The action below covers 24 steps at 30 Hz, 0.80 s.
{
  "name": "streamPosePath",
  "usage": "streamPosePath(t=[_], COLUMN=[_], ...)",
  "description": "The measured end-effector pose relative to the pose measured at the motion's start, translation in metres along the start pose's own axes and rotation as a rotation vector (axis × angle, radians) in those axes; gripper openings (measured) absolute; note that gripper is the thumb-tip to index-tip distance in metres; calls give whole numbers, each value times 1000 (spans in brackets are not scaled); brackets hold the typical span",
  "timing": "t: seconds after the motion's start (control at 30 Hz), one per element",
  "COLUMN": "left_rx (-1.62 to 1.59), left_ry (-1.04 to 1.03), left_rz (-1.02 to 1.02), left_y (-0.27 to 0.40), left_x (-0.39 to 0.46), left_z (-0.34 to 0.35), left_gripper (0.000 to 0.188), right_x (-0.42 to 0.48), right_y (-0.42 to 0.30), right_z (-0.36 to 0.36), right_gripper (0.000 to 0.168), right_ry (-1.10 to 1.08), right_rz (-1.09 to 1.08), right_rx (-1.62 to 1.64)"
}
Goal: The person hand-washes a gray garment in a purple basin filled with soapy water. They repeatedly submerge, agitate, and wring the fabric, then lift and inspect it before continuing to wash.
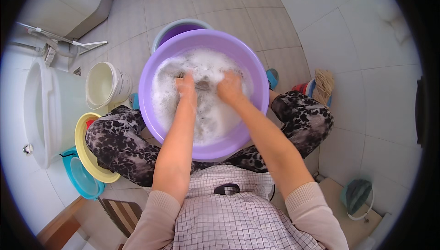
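Observation:
Between my knees stands a large purple plastic basin (148, 114) filled with foamy, greyish water (209, 112). My left hand (186, 84) is in the suds left of the middle, its fingertips partly under the foam. To the right, my right hand (229, 86) is curled at the surface, fingers hidden by the suds. A dark greyish patch (202, 84), perhaps wet cloth, shows between the two hands. Whether either hand grips something under the foam cannot be seen.
Behind the basin sits a grey-rimmed purple tub (160, 36). At the left are a white bucket (100, 85), a yellow basin (81, 147), a teal basin (70, 167) and a large pale tub (51, 112). A beige cloth (323, 85) hangs over a container at right.

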<state>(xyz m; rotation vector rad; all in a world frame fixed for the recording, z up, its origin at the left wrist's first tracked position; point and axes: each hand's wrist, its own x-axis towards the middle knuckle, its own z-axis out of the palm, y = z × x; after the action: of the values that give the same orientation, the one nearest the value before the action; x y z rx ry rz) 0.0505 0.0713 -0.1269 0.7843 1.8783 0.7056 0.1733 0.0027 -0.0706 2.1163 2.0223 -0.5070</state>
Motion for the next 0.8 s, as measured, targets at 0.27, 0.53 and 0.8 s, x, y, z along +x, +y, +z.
streamPosePath(t=[0.27,0.53,0.8], left_rx=[-1033,-690,-704], left_ry=[-765,-479,-434], left_rz=[-331,-204,-273], left_y=[45,45,55], left_x=[-38,-75,-89], left_z=[-36,-34,-36], left_gripper=[45,45,41], right_x=[-58,-2,-6], right_y=[-71,-29,-31], right_z=[-53,-41,-47], right_gripper=[44,26,10], right_ry=[807,730,551], right_rz=[-105,151,404], right_rx=[891,1103,1227])
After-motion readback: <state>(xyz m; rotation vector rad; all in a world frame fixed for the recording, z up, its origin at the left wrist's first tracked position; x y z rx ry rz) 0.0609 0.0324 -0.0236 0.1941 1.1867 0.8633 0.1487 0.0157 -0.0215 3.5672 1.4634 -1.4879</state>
